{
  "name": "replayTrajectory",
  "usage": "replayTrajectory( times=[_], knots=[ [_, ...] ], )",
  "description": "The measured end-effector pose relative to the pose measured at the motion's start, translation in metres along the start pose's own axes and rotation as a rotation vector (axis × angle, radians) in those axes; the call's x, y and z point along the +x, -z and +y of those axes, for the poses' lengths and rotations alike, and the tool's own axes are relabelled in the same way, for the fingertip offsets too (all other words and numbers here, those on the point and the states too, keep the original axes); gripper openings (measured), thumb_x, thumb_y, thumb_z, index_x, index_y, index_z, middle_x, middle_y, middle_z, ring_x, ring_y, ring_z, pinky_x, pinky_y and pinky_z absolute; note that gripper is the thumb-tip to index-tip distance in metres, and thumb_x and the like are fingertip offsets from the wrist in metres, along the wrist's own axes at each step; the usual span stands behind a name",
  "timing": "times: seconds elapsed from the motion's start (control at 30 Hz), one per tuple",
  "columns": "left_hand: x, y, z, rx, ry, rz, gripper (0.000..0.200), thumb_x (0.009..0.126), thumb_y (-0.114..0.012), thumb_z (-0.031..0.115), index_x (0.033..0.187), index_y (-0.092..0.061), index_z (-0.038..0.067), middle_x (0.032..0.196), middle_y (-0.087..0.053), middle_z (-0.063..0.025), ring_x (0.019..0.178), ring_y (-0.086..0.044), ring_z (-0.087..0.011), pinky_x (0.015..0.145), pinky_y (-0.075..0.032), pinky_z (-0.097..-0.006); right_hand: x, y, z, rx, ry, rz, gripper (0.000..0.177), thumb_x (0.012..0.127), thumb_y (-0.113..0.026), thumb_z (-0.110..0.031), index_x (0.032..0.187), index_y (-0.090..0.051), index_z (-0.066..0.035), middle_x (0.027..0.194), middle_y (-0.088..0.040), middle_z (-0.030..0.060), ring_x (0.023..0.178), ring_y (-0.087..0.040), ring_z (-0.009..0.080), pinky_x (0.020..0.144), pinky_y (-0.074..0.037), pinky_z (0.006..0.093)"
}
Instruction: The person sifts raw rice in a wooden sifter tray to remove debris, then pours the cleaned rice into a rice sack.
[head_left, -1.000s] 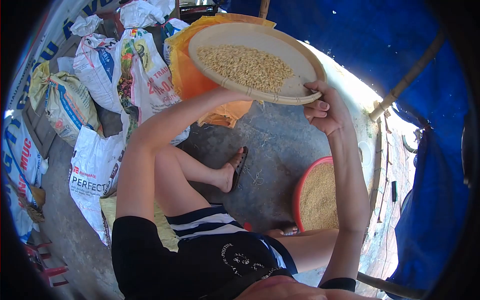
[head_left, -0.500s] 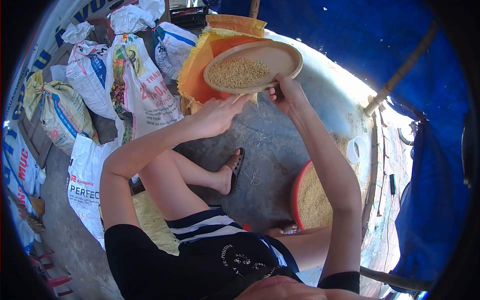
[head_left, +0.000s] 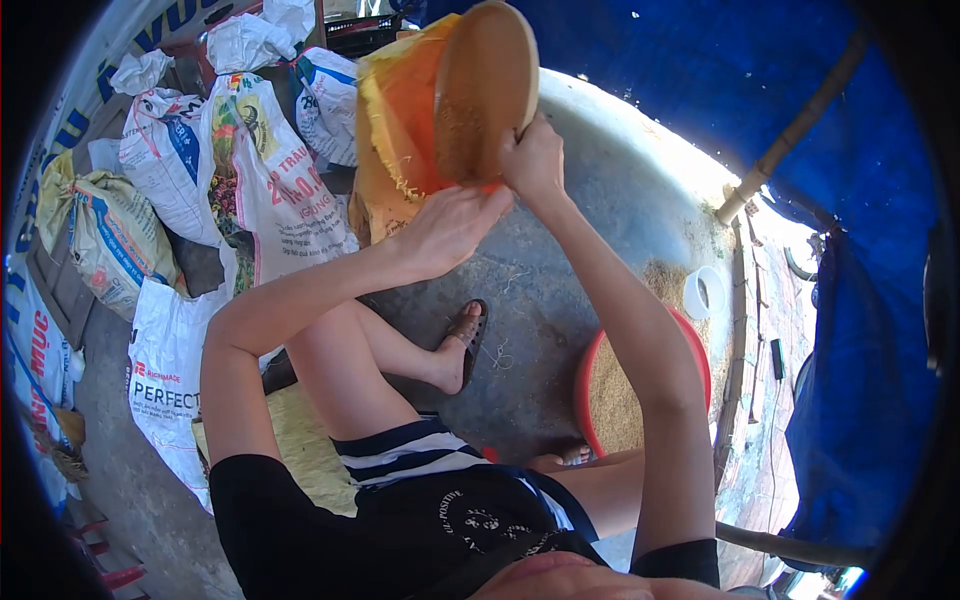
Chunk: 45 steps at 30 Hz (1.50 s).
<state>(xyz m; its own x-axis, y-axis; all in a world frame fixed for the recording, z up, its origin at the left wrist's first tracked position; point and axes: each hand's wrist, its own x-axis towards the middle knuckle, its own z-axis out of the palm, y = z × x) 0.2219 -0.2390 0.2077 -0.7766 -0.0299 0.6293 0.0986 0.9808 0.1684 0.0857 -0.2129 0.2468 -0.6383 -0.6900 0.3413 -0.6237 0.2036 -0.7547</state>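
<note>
A round, shallow woven winnowing tray (head_left: pixel 505 75) is tipped steeply to the left over the mouth of a yellow-orange sack (head_left: pixel 385 140). Some grain (head_left: pixel 460 125) shows on its shaded inner face. My right hand (head_left: pixel 535 160) is closed around the tray's right rim, thumb on the near side. At the tray's lower edge, next to the sack's opening, my left hand (head_left: pixel 455 235) has its fingers closed on the rim; the fingertips are partly hidden.
Several printed sacks (head_left: pixel 290 190) stand on the left. A red basin (head_left: pixel 590 375) of grain sits at the right by my leg, with a white container (head_left: pixel 704 292) beyond it. A blue tarp (head_left: pixel 660 80) and bamboo pole (head_left: pixel 790 130) border the right side.
The tray has swung from nearly level to steeply tilted, moving left and up over the sack. Most of the grain pile has gone from its surface. My right hand moved left and up with it.
</note>
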Motion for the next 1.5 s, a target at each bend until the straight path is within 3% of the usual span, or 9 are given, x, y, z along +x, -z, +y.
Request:
replayTrajectory(
  times=[0.1,0.53,0.73,0.8,0.93,1.1,1.3,1.4,1.5],
  knots=[
    [0.000,-0.002,-0.004,-0.019,0.065,-0.037,0.018,0.073,-0.047,-0.001,0.086,-0.037,0.004,0.071,-0.052,-0.0128,0.067,-0.053,-0.0307,0.056,-0.042,-0.0387,-0.004,0.001,-0.005,-0.355,0.235,0.018,0.026,0.070,-0.051,-0.013,0.091,-0.044,0.003,0.065,-0.056,0.0232,0.064,-0.056,0.0381,0.061,-0.046,0.0437],
    [0.002,0.005,-0.023,-0.030,0.220,-0.016,0.018,0.075,-0.047,0.004,0.089,-0.035,0.005,0.073,-0.054,-0.0135,0.068,-0.055,-0.0323,0.053,-0.042,-0.0424,-0.011,0.006,0.000,-0.331,0.449,-0.090,0.035,0.070,-0.050,-0.011,0.103,-0.044,-0.001,0.064,-0.055,0.0222,0.062,-0.055,0.0374,0.061,-0.045,0.0438],
    [0.007,0.014,-0.046,-0.067,0.317,0.077,0.019,0.073,-0.046,0.003,0.089,-0.035,0.007,0.073,-0.053,-0.0144,0.070,-0.053,-0.0353,0.058,-0.039,-0.0442,-0.001,0.009,0.011,0.203,0.433,0.268,0.018,0.073,-0.044,-0.007,0.087,-0.050,0.003,0.057,-0.053,0.0210,0.054,-0.057,0.0301,0.049,-0.045,0.0365],
    [0.012,0.020,-0.067,-0.027,0.324,0.108,0.020,0.073,-0.046,0.002,0.089,-0.036,0.007,0.073,-0.052,-0.0148,0.071,-0.053,-0.0358,0.059,-0.038,-0.0441,-0.001,0.026,0.000,0.701,-0.056,0.122,0.016,0.075,-0.043,-0.009,0.075,-0.048,0.006,0.055,-0.052,0.0149,0.046,-0.054,0.0204,0.039,-0.040,0.0311],
    [0.024,0.042,-0.141,0.147,0.319,0.237,0.023,0.071,-0.047,0.002,0.091,-0.037,0.008,0.076,-0.052,-0.0150,0.072,-0.053,-0.0357,0.061,-0.038,-0.0437,0.015,0.055,0.022,0.919,-0.078,0.342,0.016,0.077,-0.044,-0.011,0.076,-0.043,0.005,0.059,-0.047,0.0101,0.038,-0.045,0.0147,0.033,-0.033,0.0263],
    [0.044,0.103,-0.196,0.317,0.352,0.354,0.022,0.072,-0.051,0.008,0.091,-0.040,0.008,0.084,-0.055,-0.0127,0.086,-0.054,-0.0310,0.070,-0.042,-0.0376,-0.007,0.109,0.067,0.817,-0.224,0.359,0.016,0.077,-0.044,-0.012,0.078,-0.041,0.003,0.061,-0.046,0.0097,0.038,-0.041,0.0137,0.032,-0.030,0.0250],
    [0.030,0.123,-0.245,0.526,0.495,0.503,0.021,0.079,-0.044,0.020,0.098,-0.050,0.014,0.092,-0.058,-0.0098,0.083,-0.055,-0.0317,0.068,-0.043,-0.0374,-0.060,0.166,0.153,0.600,-0.368,0.486,0.015,0.077,-0.044,-0.013,0.076,-0.042,0.002,0.056,-0.045,0.0074,0.037,-0.041,0.0126,0.031,-0.028,0.0231],
    [-0.025,0.105,-0.304,0.844,0.413,-0.190,0.029,0.082,-0.041,0.020,0.107,-0.048,0.008,0.101,-0.050,-0.0162,0.098,-0.046,-0.0328,0.081,-0.038,-0.0384,-0.097,0.192,0.201,0.512,-0.419,0.668,0.017,0.076,-0.043,-0.014,0.073,-0.044,0.002,0.051,-0.045,0.0070,0.034,-0.040,0.0122,0.030,-0.029,0.0242],
    [-0.056,0.085,-0.343,0.902,0.650,-0.681,0.032,0.076,-0.045,0.027,0.102,-0.053,0.009,0.106,-0.048,-0.0175,0.101,-0.044,-0.0343,0.081,-0.037,-0.0419,-0.140,0.224,0.245,0.418,-0.579,0.831,0.017,0.075,-0.043,-0.014,0.071,-0.044,0.002,0.049,-0.045,0.0075,0.034,-0.041,0.0124,0.030,-0.029,0.0249]
  ],
)
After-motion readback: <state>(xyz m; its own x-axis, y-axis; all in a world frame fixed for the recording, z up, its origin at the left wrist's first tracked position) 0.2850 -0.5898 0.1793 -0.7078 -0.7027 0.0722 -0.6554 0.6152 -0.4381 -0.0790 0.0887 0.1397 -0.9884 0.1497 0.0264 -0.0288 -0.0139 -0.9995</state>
